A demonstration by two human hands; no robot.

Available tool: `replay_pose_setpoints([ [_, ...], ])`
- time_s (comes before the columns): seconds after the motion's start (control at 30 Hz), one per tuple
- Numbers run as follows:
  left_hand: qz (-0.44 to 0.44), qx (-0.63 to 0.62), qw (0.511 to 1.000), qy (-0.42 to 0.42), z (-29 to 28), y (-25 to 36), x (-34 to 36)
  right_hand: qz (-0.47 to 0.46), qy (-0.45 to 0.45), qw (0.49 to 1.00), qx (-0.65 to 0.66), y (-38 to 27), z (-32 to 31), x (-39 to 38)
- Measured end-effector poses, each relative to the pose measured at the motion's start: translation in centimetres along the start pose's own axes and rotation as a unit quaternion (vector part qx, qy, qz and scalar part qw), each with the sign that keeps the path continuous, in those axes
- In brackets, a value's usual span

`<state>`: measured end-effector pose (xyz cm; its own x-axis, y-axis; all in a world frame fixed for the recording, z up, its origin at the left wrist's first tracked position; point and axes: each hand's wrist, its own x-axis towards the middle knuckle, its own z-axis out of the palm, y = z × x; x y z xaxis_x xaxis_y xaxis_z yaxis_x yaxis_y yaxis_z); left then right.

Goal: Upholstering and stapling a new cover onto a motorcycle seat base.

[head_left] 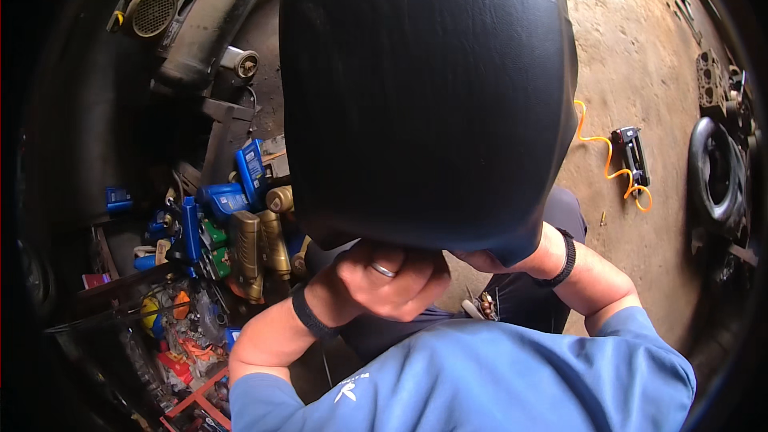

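Observation:
A large black leather-covered seat cushion (pixel 424 88) fills the middle of the view, held up in front of me. My left hand (pixel 388 278), with a ring and a dark wristband, grips its lower edge from below. My right hand (pixel 500 259), also with a dark wristband, holds the same edge just to the right, mostly hidden under the cover.
To the left lie several blue and gold oil bottles (pixel 240 216) and cluttered small parts. A black air stapler with an orange coiled hose (pixel 628 162) lies on the dirt floor to the right. A tyre (pixel 714 176) leans at the far right.

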<state>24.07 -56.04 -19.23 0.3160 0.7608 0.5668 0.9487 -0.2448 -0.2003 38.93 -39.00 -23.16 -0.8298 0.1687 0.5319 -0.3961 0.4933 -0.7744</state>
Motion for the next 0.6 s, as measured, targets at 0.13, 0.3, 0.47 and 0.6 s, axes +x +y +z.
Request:
replay_pose_setpoints([
  [0.13, 0.004, 0.041, 0.999, 0.007, 0.2, 0.5, -0.9, -0.035, -0.008, 0.999, -0.024, 1.6, -0.5, -0.2],
  [0.3, -0.079, -0.008, 0.995, -0.064, -3.9, 2.0, -0.3, -0.074, -0.031, 0.994, -0.069, 1.8, -1.1, -0.1],
  [0.47, -0.095, 0.085, 0.991, -0.046, -5.5, -0.6, 3.4, -0.07, -0.057, 0.994, -0.059, 1.7, -1.3, 0.7],
  [0.6, -0.077, 0.078, 0.99, -0.085, -4.0, -0.9, 2.6, -0.111, -0.03, 0.991, -0.073, 2.0, -1.3, 1.2],
])
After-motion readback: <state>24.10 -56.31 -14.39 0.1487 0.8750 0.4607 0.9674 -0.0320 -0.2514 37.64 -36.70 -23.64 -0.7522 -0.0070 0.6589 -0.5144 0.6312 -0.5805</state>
